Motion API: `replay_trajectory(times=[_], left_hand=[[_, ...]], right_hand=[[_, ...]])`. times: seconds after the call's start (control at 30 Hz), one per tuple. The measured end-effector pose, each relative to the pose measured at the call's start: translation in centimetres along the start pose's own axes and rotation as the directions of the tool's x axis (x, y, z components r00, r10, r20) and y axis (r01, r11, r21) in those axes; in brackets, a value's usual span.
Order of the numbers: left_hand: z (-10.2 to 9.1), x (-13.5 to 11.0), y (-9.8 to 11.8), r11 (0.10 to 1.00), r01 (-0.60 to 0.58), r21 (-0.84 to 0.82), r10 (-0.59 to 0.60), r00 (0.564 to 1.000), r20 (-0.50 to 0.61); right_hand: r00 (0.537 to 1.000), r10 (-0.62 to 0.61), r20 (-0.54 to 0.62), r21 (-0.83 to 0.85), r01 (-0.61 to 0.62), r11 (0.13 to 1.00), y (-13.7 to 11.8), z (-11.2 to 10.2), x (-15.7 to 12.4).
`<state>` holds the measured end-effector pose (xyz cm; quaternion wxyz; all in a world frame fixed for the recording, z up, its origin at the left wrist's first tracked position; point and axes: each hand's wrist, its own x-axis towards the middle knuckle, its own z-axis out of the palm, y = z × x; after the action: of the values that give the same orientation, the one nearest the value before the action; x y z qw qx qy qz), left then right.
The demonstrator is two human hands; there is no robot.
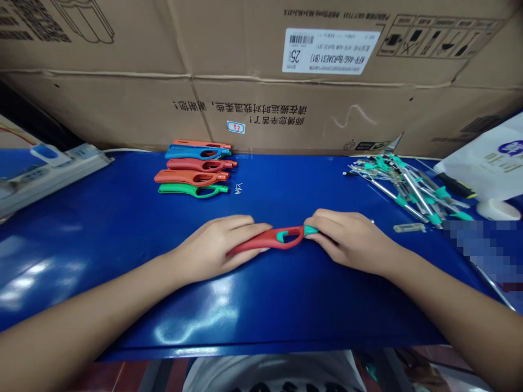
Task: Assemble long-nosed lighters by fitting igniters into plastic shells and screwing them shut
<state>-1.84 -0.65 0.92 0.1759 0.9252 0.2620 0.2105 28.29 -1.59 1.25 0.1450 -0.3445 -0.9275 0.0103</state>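
Between my two hands lies a red lighter (269, 238), the long-necked kind with a finger loop and a teal trigger. My left hand (223, 242) is closed round its handle end. The fingers of my right hand (341, 234) pinch the teal piece at its other end, and the metal neck is hidden by that hand. Beyond my left hand, several lighter handles lie in a column: a green one (183, 189), orange ones, a red one (196, 164) and a blue one (192, 151).
A pile of metal lighter necks with teal parts (412, 188) lies at the right, near a screwdriver (455, 185), a tape roll (498, 210) and a white bag (490, 158). A cardboard box (253, 49) walls off the back. A power strip (53, 174) stands at the left.
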Motion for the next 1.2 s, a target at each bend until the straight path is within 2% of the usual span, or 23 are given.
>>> replay_trajectory(times=[0.13,0.33,0.4,0.5,0.63,0.8,1.2], left_hand=[[0.2,0.2,-0.2,0.997,0.074,0.03,-0.071,0.994,-0.081],[0.3,0.1,-0.9,0.991,0.13,-0.013,-0.13,0.968,-0.214],[0.4,0.1,-1.1,0.991,0.133,-0.021,-0.134,0.967,-0.217],[0.5,0.1,-1.3,0.989,0.143,-0.026,-0.145,0.969,-0.197],[0.5,0.1,-1.4,0.987,0.159,-0.021,-0.161,0.975,-0.156],[0.3,0.1,-1.3,0.983,0.184,0.022,-0.179,0.974,-0.138],[0.2,0.0,-1.0,0.985,0.159,0.074,-0.145,0.976,-0.162]], right_hand=[[0.993,0.116,0.008,0.055,-0.116,0.992,1.1,-0.4,0.0],[0.982,0.179,-0.059,0.076,-0.174,0.982,2.3,-0.8,-0.2],[0.979,0.201,-0.035,0.087,-0.197,0.976,2.5,-0.8,-0.2],[0.973,0.224,0.062,0.115,-0.23,0.966,2.7,-0.8,-0.2],[0.962,0.184,0.2,0.141,-0.214,0.967,2.9,-0.8,0.0],[0.978,0.112,0.178,0.104,-0.132,0.986,3.2,-0.9,0.2],[0.969,0.16,0.186,0.132,-0.186,0.974,3.3,-1.0,0.4]])
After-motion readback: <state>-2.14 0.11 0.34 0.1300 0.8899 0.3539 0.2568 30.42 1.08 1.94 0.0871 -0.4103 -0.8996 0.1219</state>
